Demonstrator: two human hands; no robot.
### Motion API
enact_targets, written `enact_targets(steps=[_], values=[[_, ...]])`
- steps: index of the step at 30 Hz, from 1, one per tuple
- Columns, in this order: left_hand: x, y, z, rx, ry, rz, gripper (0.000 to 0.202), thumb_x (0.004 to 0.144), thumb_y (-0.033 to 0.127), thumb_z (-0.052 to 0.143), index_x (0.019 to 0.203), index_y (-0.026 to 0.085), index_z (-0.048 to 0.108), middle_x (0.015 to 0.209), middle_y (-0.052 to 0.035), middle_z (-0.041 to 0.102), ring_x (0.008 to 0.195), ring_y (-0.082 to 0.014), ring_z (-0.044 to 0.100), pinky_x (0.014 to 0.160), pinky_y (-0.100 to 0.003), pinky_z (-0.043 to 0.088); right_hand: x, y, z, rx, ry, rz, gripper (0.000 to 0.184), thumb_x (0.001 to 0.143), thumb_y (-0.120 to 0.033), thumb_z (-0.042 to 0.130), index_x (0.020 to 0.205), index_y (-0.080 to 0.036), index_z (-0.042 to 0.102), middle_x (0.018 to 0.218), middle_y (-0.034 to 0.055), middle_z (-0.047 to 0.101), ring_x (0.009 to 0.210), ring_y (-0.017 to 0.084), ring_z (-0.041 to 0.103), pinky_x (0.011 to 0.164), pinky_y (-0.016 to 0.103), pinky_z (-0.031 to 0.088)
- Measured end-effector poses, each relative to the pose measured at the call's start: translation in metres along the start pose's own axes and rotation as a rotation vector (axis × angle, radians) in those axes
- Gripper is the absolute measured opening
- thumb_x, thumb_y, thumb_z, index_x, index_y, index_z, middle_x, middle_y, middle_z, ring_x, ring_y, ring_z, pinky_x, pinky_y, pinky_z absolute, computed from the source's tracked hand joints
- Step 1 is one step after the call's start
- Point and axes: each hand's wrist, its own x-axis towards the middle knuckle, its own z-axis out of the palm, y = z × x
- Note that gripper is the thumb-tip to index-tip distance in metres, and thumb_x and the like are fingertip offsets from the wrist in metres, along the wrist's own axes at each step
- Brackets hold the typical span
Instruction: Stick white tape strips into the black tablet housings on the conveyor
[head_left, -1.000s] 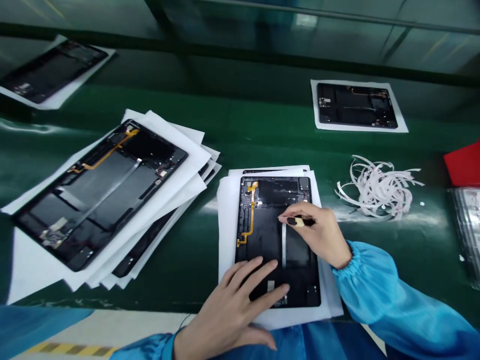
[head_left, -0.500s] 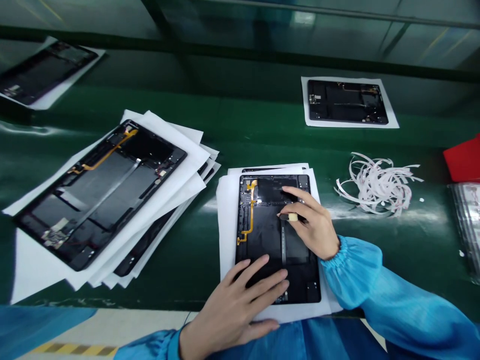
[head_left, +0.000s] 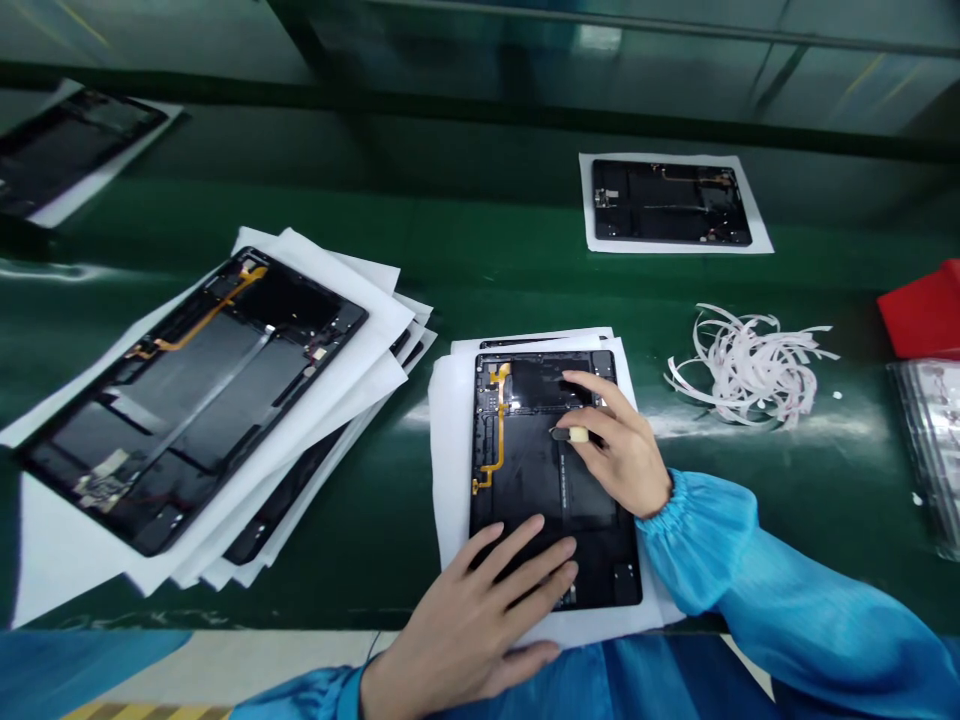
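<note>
A black tablet housing (head_left: 525, 450) lies on white sheets in front of me, its inside facing up. An orange flex cable (head_left: 501, 430) runs down its left side, and a grey flat ribbon cable (head_left: 565, 485) along its middle. My left hand (head_left: 487, 610) rests flat over the lower part of the housing, fingers spread. My right hand (head_left: 619, 445) pinches a small dark-and-cream piece (head_left: 571, 434) between thumb and fingers, at the ribbon cable's upper end. Its index finger is stretched over the dark upper panel. Whether the piece is joined to the cable I cannot tell.
To the left, several tablet housings (head_left: 202, 390) are stacked with white sheets between them. Another housing (head_left: 671, 203) lies at the back right, one more (head_left: 67, 150) at the far left. On the right are curled white strips (head_left: 750, 365), a red box (head_left: 922, 308) and clear trays (head_left: 930, 440).
The view has shifted slightly. Both hands stay at nearly the same spots on the housing, the right still pinching the small piece.
</note>
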Motion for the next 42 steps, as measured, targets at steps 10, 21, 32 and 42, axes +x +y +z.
enact_targets(steps=[10,21,32,42], values=[[0.001,0.000,-0.001,-0.027,-0.003,-0.003,0.048,0.093,0.057,0.053,0.129,0.027,0.063,0.140,0.0052,0.059,0.137,-0.0236,0.038,0.122,-0.040,0.004,0.000,0.000,0.000,-0.005,-0.006,0.009,0.021,0.090,-0.007,0.052,0.094,-0.020,0.067,0.139,0.0113,0.056,0.073,0.014,0.068,0.066,0.032,0.059],[0.008,-0.002,-0.013,0.021,-0.044,0.031,0.041,0.096,0.049,0.053,0.129,0.028,0.063,0.138,0.0051,0.060,0.134,-0.0237,0.043,0.120,-0.040,0.009,-0.001,0.003,-0.001,0.038,0.002,0.029,0.022,0.088,-0.007,0.053,0.095,-0.022,0.068,0.140,0.0101,0.056,0.079,0.016,0.069,0.074,0.035,0.060],[0.006,-0.002,-0.011,0.017,-0.043,0.032,0.042,0.096,0.050,0.051,0.129,0.027,0.064,0.138,0.0068,0.061,0.132,-0.0233,0.044,0.121,-0.040,0.006,0.000,0.002,0.000,0.016,0.004,0.005,0.023,0.087,-0.005,0.051,0.094,-0.019,0.068,0.139,0.0132,0.057,0.077,0.016,0.070,0.072,0.034,0.060],[0.006,-0.003,-0.011,0.033,-0.021,0.054,0.046,0.096,0.054,0.050,0.128,0.026,0.065,0.138,0.0031,0.061,0.131,-0.0238,0.045,0.121,-0.041,0.009,-0.003,0.003,0.002,-0.021,-0.009,0.009,0.023,0.089,-0.007,0.051,0.095,-0.021,0.067,0.140,0.0099,0.056,0.080,0.017,0.070,0.079,0.036,0.062]])
